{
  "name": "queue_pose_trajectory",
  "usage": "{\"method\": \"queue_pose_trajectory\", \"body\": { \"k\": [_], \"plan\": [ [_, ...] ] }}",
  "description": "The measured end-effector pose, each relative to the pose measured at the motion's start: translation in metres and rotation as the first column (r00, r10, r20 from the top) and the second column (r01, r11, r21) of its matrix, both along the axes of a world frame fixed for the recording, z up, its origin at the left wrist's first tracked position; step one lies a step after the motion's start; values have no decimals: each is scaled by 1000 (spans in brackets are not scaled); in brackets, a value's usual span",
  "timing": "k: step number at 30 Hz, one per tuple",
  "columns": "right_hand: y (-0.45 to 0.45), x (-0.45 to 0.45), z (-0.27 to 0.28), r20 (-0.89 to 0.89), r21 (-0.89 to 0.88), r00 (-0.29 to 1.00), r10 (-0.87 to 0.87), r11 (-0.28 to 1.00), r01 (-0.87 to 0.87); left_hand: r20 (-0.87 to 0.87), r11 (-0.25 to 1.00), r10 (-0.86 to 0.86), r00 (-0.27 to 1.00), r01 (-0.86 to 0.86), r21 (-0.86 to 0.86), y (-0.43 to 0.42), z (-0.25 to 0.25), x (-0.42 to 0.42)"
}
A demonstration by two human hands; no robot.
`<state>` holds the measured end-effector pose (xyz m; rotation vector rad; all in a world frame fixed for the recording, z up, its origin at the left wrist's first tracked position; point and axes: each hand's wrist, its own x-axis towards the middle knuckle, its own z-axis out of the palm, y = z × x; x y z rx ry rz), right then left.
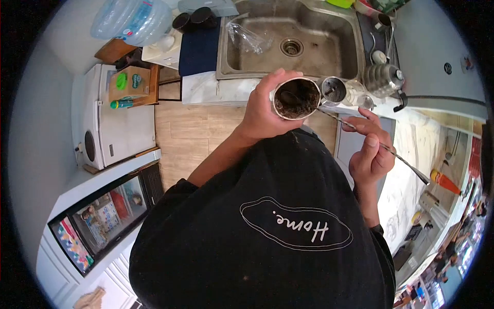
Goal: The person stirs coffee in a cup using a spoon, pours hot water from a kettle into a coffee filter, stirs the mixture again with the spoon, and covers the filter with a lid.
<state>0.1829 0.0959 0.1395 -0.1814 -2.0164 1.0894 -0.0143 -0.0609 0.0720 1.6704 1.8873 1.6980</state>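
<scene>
My left hand is wrapped round a round metal container, tilted so its mouth faces the camera. Dark brown grounds or residue coat its inside. Between the fingers of my right hand is a long, thin twisted metal stirrer. One end of it lies by the container's rim, and the other points down to the right. Just right of the container, a smaller metal cup with dark residue stands at the counter's edge.
Beyond my hands is a steel sink with clear plastic in it. Glassware and a ribbed metal kettle stand to its right. Two black cups and a large water bottle are at the back left.
</scene>
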Motion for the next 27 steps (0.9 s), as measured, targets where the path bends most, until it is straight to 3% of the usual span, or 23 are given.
{"method": "queue_pose_trajectory", "body": {
  "k": [8,19,27],
  "plan": [
    [19,-1,17,-74,2,994,86,996,-86,-92,993,110,990,-113,-23,12,28,12],
    [37,13,10,-115,-11,979,171,985,-173,-178,978,210,961,-206,43,31,24,42],
    [45,22,-1,-156,-188,982,107,973,-136,-126,975,222,967,-216,56,48,27,54]
  ]
}}
